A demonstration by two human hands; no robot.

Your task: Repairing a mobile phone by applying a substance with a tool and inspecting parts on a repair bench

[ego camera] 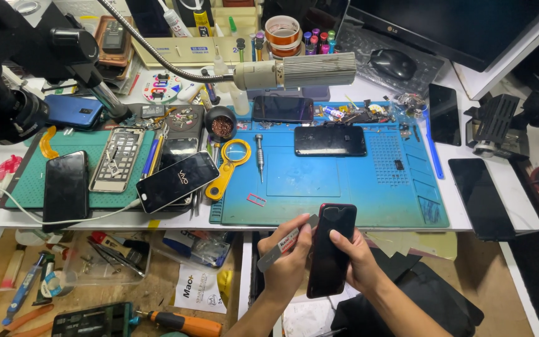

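My right hand [358,257] grips a dark smartphone [330,249] with a reddish edge, held upright below the table's front edge. My left hand [288,256] holds a thin flat metal pry tool [282,244] and presses against the phone's left side. The tool's upper end reaches the phone's upper left edge. Both hands hover in front of the blue work mat [338,184].
On the blue mat lie two dark phones [330,140], a screwdriver [259,156] and a yellow magnifier [229,167]. A green mat [29,181] at left carries several phones and an opened frame [116,159]. A gooseneck lamp [301,70] hangs above. More phones lie at right [480,196].
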